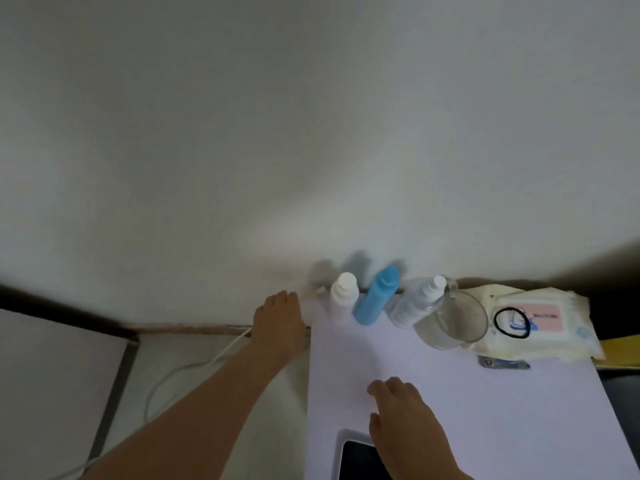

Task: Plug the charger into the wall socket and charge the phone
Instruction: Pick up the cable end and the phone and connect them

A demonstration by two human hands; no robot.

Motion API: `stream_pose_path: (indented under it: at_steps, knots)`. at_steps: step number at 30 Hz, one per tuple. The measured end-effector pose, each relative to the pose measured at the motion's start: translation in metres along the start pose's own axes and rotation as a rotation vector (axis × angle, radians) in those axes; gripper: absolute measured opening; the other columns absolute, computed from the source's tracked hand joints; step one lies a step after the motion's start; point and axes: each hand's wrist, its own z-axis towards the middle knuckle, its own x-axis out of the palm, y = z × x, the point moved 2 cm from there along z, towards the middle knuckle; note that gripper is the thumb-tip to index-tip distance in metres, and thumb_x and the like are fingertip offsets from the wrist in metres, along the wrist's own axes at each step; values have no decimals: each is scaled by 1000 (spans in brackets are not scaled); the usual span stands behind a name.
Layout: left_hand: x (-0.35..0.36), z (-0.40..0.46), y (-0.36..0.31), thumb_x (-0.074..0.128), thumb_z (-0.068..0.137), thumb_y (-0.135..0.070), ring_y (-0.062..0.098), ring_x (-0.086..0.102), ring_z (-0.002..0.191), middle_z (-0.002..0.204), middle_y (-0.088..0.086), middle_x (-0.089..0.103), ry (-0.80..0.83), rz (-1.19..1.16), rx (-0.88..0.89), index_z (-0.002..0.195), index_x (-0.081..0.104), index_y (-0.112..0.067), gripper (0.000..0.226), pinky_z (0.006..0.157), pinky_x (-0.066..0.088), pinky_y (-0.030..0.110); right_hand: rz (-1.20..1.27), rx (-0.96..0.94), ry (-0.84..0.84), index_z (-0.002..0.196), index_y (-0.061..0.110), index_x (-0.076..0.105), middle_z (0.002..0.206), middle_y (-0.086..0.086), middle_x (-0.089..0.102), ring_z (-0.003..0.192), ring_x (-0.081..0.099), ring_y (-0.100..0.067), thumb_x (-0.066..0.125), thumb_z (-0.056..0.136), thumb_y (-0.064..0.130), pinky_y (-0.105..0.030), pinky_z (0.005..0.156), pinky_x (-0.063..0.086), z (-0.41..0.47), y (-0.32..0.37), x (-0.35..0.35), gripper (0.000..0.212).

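Two hands show. Three bottles stand in a row at the back of the pale counter [450,410]: one white bottle [343,299], one blue bottle [375,296] and one clear bottle [420,301]. Just beside the clear one is one glass cup [453,318]. One pack of wipes [533,323] lies at the right, with one black hair tie [512,322] on top. One small nail clipper [504,362] lies just in front of the pack.

The left hand [278,323] reaches far out, down past the counter's left edge, close to the wall. Its fingers are hidden behind the hand, so I cannot tell if its grip is closed on anything. One white cable [194,368] runs from under this hand and loops on the floor. The plug and the socket cannot be seen.

The right hand [405,427] rests flat on the counter, fingers apart, holding nothing. One phone [356,459] lies under its edge, near the bottom, partly cut off and partly covered.
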Motion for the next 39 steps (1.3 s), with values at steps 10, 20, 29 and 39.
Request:
stream_pose_path:
  at_steps: [10,20,29,39]
  knots:
    - [42,52,-5,36,94,-32,39,56,109,117,24,61,-10,-398,-63,112,49,-3,36,88,43,41,4,-6,-9,135,24,35,140,3,36,127,36,-16,42,94,29,-24,102,37,13,-19,37,42]
    - [35,-19,17,50,90,-28,27,44,57,51,-3,41,-171,-604,-144,53,31,-23,41,51,25,26,-42,26,139,141,26,23,143,-1,26,132,28,-19,57,78,56,-31,106,29,-14,-22,46,77]
    - [43,-92,27,45,92,-29,10,36,45,50,-4,41,-87,-688,-153,75,55,-6,30,43,28,19,-167,86,25,85,13,72,83,-11,67,72,68,-27,85,-2,45,-41,59,58,-41,-38,61,94]
    - [28,-118,11,46,92,-24,6,49,43,66,4,63,27,-817,-48,67,57,-19,27,45,40,10,217,163,41,86,26,31,72,8,49,69,52,-18,65,78,20,-25,60,40,-45,-52,62,35]
